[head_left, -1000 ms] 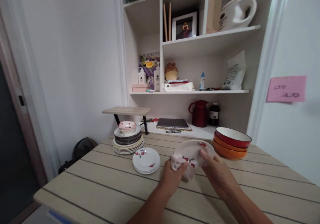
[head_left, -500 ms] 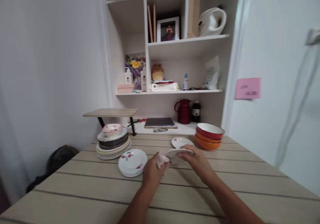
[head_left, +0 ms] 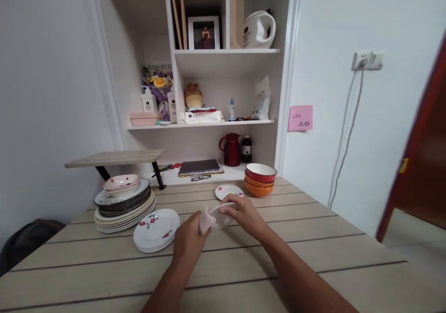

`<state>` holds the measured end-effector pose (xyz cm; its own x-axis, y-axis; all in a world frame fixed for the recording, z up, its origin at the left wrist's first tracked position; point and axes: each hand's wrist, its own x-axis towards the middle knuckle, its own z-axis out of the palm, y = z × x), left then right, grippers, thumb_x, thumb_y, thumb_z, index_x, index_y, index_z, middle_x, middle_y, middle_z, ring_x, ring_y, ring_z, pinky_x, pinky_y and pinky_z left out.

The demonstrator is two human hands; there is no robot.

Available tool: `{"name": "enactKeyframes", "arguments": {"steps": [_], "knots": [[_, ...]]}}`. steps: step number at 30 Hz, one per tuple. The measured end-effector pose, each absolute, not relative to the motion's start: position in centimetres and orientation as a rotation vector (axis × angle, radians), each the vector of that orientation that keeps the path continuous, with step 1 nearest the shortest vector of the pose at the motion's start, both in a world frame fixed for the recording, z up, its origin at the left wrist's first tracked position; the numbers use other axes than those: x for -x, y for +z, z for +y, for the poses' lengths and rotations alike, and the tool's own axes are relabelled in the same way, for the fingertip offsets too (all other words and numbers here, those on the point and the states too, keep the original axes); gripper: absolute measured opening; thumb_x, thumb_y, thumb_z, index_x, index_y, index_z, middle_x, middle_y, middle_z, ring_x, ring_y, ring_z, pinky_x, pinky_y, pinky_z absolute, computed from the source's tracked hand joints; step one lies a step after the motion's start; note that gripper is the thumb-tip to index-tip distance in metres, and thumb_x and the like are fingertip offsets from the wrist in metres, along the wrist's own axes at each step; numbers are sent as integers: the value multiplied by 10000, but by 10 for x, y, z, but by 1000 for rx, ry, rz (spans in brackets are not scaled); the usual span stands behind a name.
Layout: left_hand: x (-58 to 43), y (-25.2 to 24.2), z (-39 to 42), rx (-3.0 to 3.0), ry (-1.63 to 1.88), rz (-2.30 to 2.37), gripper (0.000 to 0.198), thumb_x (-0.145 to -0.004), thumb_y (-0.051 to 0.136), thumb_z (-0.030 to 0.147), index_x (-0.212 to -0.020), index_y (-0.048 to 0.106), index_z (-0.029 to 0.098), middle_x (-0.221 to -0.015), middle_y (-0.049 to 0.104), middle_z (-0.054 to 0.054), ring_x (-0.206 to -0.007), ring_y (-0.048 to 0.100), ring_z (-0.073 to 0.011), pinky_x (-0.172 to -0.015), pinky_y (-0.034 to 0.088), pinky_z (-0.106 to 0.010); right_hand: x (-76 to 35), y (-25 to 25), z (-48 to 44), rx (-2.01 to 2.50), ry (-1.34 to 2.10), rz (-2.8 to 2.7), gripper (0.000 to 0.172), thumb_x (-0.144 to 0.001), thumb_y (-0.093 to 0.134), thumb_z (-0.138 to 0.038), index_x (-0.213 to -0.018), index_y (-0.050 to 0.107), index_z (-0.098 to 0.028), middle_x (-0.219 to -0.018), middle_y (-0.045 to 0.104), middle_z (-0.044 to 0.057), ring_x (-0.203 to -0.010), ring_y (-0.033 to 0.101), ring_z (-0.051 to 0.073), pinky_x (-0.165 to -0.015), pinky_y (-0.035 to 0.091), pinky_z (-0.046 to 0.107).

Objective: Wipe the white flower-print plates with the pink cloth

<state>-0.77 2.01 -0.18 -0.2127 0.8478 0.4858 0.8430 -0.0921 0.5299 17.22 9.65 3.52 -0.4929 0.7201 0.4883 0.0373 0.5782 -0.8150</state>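
Observation:
Between my hands a white plate (head_left: 223,216) is held tilted above the table, seen nearly edge-on. My left hand (head_left: 190,238) is closed on a pale pink cloth (head_left: 206,221), which is pressed against the plate's left edge. The fingers of my right hand (head_left: 244,214) pinch the plate's upper right rim. Beside my left hand lies a short stack of white flowered plates (head_left: 156,229). Behind my right hand, a single flowered plate (head_left: 228,191) lies flat on the table, next to the stacked red and orange bowls (head_left: 259,180).
At the left, a tall plate stack (head_left: 125,206) carries a pink-rimmed bowl (head_left: 121,183) near a small raised shelf (head_left: 114,157). Behind the wooden table (head_left: 244,269) stand a dark red jug (head_left: 232,150), a dark bottle (head_left: 246,149) and a laptop (head_left: 200,166).
The view has turned to the right, bringing the wall socket and a red door into sight. The plate in my hands is tilted more steeply. Both hands keep their hold.

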Motion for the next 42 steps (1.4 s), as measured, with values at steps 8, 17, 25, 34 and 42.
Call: {"name": "enactKeyframes", "arguments": {"steps": [8, 17, 25, 34, 42], "knots": [[0, 4, 26, -1589, 1860, 1628, 318, -744, 638, 410, -957, 664, 174, -932, 694, -70, -891, 648, -217, -816, 491, -317, -159, 21, 95, 607, 1381, -1389, 272, -701, 721, -428, -830, 638, -204, -707, 618, -21, -607, 506, 130, -525, 346, 228], [-10, 3, 22, -1234, 1840, 1482, 393, -691, 686, 465, -906, 708, 137, -917, 743, -107, -852, 686, -229, -777, 514, -311, -143, 23, 79, 371, 1691, -963, 445, -728, 723, -457, -1092, 621, -221, -1039, 711, 57, -897, 656, 228, -758, 509, 335], [2, -3, 20, -1772, 1859, 1745, 247, -753, 601, 280, -975, 646, 181, -925, 706, -62, -846, 637, -221, -749, 484, -323, -160, 30, 90, 636, 743, -1623, 454, -708, 704, -269, -1141, 568, -247, -1176, 624, 71, -1043, 581, 252, -906, 448, 409], [6, 8, 8, -2265, 1767, 1970, 50, -779, 569, 223, -751, 602, 200, -703, 594, -23, -731, 549, -203, -733, 429, -340, -174, 41, 87, 660, 354, -2028, 49, -781, 660, -274, -761, 639, -235, -769, 659, 9, -768, 576, 201, -733, 410, 329], [2, 14, 11, -1315, 2065, 1604, 361, -704, 685, 443, -919, 658, 155, -918, 718, -83, -845, 654, -223, -774, 511, -334, -153, 37, 74, 491, 1309, -1485, 255, -711, 729, -366, -906, 669, -213, -838, 683, 14, -775, 594, 197, -694, 451, 298]]}}
